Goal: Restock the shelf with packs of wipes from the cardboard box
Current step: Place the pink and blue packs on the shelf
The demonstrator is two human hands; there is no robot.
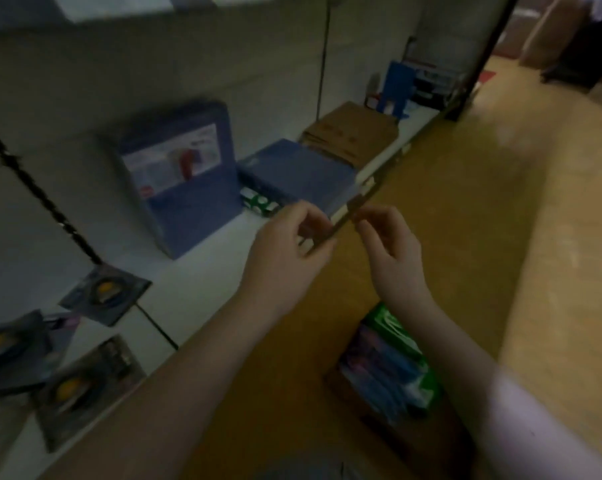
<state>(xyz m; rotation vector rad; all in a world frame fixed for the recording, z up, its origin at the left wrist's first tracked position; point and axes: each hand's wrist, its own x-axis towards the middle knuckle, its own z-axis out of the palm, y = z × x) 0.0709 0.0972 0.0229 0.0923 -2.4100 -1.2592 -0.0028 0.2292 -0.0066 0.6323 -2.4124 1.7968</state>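
In the head view, the person is standing over the shelf (195, 271) with both hands raised at its front rail (358, 202). The left hand (289, 251) is curling its fingers right at that rail; the blur is hiding whether it is pinching the strip or only touching it, so I cannot tell. The right hand (393, 252) is hovering just beside the rail, to the right, with its fingers loosely bent and apparently empty.

Neither hand is carrying a pack. The packs of wipes (386, 368) are lying in the cardboard box (334, 381) on the floor (465, 237), near the person and below the right forearm.

On the shelf, an upright blue pack (185, 181) is leaning against the back wall, and a flat blue pack (303, 168) is lying farther right with a green-and-white pack (259, 202) between them. Flattened cardboard (353, 133) is sitting farther along.

Judging from this, the step in hand is likely tidying the rail before loading (the bare stretch left of the upright pack looks like the room to fill). To do it well, the person should seat the strip flush, then reach down with both hands free — taking each pack by its sides, not its soft face — and stand it against the back wall.
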